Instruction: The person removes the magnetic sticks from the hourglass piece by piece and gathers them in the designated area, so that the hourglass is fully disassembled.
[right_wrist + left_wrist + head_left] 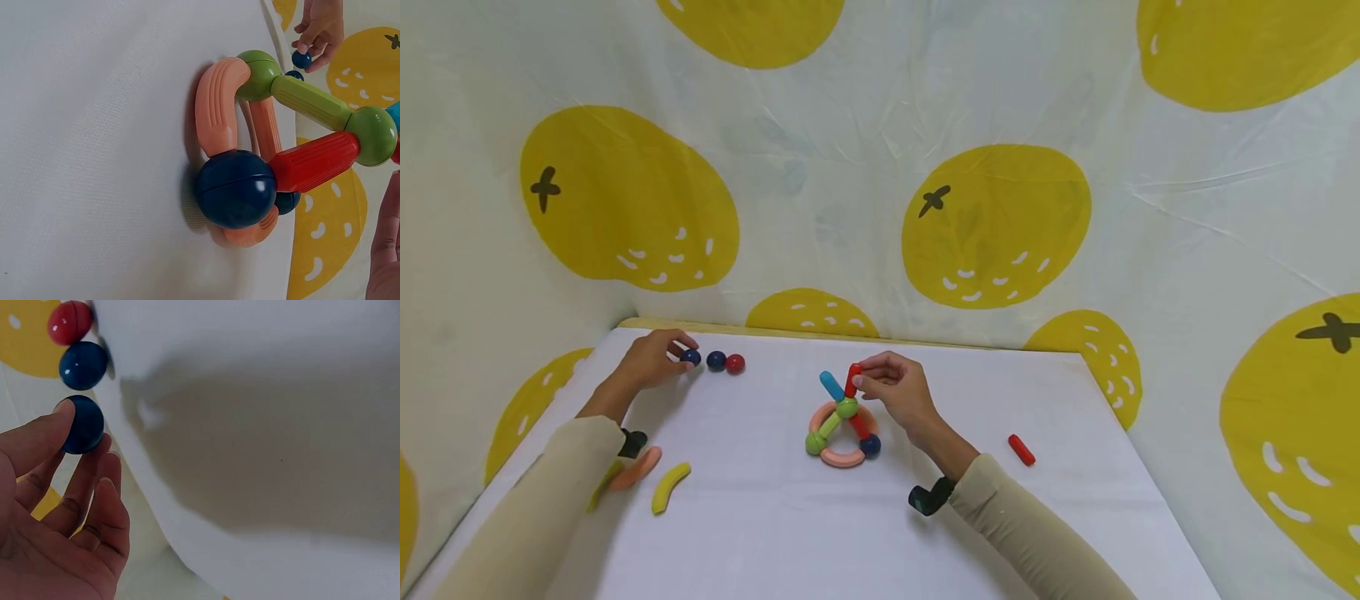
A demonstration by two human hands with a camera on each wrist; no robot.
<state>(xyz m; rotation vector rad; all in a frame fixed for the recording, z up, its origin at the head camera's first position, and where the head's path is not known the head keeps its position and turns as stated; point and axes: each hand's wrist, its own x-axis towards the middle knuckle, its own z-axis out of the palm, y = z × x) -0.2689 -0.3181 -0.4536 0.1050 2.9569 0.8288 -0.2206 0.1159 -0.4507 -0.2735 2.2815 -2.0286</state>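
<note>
Four blue balls (717, 361), two green balls (847, 407), one red ball (735, 364) (seven in all); three red sticks (1021, 449), one green stick (312, 102), one cyan stick (831, 385); four pink curves (638, 469), two yellow curves (669, 488).

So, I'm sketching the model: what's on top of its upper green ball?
A blue stick and a red stick rise from the upper green ball. The right hand pinches and partly covers the red one.

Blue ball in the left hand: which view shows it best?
The left wrist view: the blue ball looks largest there, close up. The head and right wrist views both show it too, but small, in the left hand.
</note>
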